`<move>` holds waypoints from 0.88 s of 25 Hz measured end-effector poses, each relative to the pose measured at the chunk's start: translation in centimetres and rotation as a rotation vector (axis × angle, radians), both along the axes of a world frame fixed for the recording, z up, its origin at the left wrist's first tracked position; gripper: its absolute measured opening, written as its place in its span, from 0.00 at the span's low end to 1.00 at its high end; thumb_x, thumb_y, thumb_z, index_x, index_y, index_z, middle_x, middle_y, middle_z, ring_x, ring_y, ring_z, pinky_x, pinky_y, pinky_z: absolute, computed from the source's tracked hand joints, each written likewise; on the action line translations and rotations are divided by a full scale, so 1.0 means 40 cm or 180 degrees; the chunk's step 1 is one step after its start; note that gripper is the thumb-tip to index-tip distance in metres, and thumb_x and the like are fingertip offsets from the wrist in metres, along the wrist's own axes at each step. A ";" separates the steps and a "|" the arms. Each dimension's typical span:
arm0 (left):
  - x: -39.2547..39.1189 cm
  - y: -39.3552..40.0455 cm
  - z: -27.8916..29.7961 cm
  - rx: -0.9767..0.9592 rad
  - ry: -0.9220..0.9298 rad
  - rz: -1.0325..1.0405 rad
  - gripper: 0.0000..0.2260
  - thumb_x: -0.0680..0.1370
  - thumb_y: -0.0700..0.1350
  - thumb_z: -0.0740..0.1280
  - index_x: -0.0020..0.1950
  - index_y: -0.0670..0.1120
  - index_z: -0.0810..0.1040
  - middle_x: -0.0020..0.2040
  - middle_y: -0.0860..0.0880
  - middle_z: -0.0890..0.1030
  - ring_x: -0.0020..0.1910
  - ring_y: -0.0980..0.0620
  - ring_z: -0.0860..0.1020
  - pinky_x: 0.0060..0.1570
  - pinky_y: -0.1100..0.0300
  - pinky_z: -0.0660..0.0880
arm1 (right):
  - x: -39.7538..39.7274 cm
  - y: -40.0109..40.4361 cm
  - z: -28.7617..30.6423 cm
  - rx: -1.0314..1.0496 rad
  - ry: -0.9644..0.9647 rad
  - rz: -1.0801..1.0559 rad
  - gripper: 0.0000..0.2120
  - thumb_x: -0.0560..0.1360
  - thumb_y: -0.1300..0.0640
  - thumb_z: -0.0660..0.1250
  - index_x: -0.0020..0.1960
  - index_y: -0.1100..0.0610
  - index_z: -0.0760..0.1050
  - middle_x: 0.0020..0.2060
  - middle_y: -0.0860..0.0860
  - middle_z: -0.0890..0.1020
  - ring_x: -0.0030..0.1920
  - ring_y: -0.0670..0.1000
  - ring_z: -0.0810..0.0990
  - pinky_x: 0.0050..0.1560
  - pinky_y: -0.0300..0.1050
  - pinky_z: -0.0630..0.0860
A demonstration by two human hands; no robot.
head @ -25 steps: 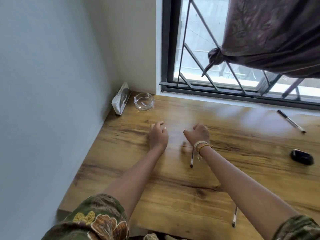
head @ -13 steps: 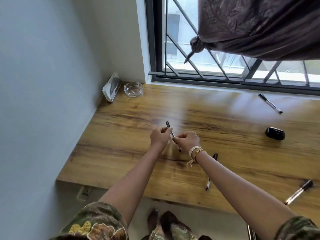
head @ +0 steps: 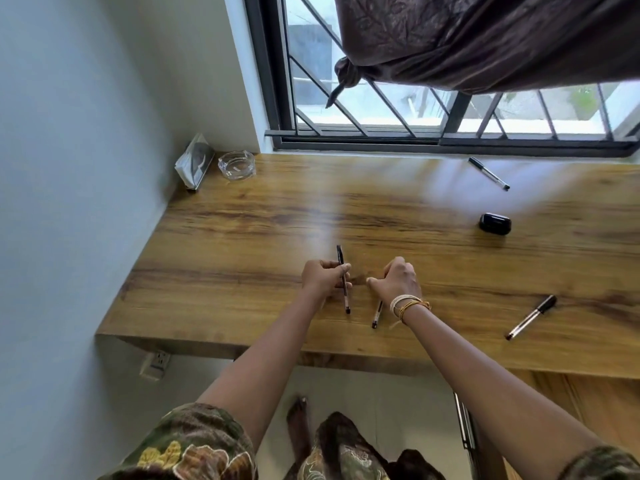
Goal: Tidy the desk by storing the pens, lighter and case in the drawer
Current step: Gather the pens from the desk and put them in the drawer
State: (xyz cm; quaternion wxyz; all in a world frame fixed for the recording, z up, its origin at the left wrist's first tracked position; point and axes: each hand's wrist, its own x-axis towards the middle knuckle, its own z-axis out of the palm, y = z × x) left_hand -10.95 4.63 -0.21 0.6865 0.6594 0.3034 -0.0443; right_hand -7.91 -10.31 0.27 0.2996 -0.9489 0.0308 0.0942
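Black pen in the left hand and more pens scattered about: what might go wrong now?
The slim black pen is pinched only at its middle by the left hand, so it could slip. The right hand hides the short pen beneath it. The far capped pen means a long reach.

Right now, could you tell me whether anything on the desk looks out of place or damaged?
Nothing looks damaged or spilled. Pens lie scattered at odd angles: one by the window, one near the right front edge, one under the right hand. The black case sits alone.
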 end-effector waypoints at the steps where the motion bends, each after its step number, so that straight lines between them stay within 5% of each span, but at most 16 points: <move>1: -0.007 -0.011 -0.002 -0.0008 0.0022 -0.0041 0.10 0.74 0.38 0.72 0.51 0.33 0.79 0.42 0.37 0.82 0.32 0.44 0.82 0.33 0.55 0.82 | -0.005 -0.009 -0.002 -0.0092 0.0011 -0.0021 0.16 0.70 0.54 0.71 0.54 0.58 0.72 0.50 0.55 0.76 0.51 0.56 0.77 0.51 0.47 0.74; 5: -0.023 -0.043 -0.003 -0.0020 0.0111 -0.0144 0.12 0.74 0.38 0.72 0.54 0.34 0.78 0.44 0.38 0.83 0.33 0.46 0.83 0.32 0.58 0.81 | -0.008 -0.012 0.002 0.0139 -0.0006 -0.0144 0.14 0.68 0.60 0.71 0.53 0.57 0.75 0.46 0.52 0.79 0.50 0.54 0.78 0.47 0.43 0.74; 9: -0.039 -0.078 0.008 -0.0183 0.0054 -0.0488 0.11 0.75 0.38 0.70 0.56 0.34 0.79 0.48 0.36 0.84 0.39 0.44 0.84 0.39 0.54 0.83 | 0.000 -0.016 0.008 0.1825 0.0789 -0.0779 0.09 0.65 0.61 0.77 0.42 0.55 0.78 0.43 0.54 0.84 0.43 0.52 0.84 0.46 0.49 0.83; 11: -0.042 -0.089 0.011 -0.0336 -0.0081 -0.0603 0.11 0.75 0.38 0.70 0.56 0.34 0.79 0.49 0.35 0.84 0.44 0.41 0.84 0.45 0.50 0.82 | -0.004 -0.026 0.010 0.2099 0.0904 -0.0784 0.07 0.66 0.64 0.77 0.40 0.57 0.80 0.40 0.58 0.85 0.39 0.54 0.86 0.44 0.51 0.83; 15: -0.038 -0.114 0.019 -0.0432 -0.0091 -0.0674 0.08 0.74 0.36 0.71 0.52 0.37 0.80 0.45 0.38 0.84 0.38 0.46 0.84 0.42 0.53 0.82 | -0.013 -0.066 0.033 0.2465 0.1099 -0.0740 0.06 0.70 0.69 0.72 0.37 0.60 0.80 0.36 0.59 0.83 0.34 0.53 0.83 0.38 0.44 0.83; 17: -0.033 -0.139 0.023 -0.0499 -0.0001 -0.0674 0.10 0.73 0.35 0.72 0.54 0.36 0.79 0.46 0.38 0.84 0.37 0.46 0.84 0.41 0.53 0.83 | -0.015 -0.102 0.035 0.2238 0.0966 -0.0823 0.06 0.71 0.69 0.71 0.38 0.60 0.80 0.34 0.57 0.83 0.33 0.50 0.82 0.36 0.42 0.83; 22: -0.008 -0.231 0.031 -0.0631 0.0139 -0.0818 0.13 0.72 0.33 0.73 0.56 0.33 0.77 0.45 0.38 0.84 0.36 0.46 0.84 0.37 0.55 0.83 | -0.026 -0.238 -0.007 0.0527 -0.0513 -0.0812 0.03 0.71 0.61 0.71 0.45 0.57 0.81 0.42 0.52 0.82 0.42 0.50 0.79 0.38 0.38 0.75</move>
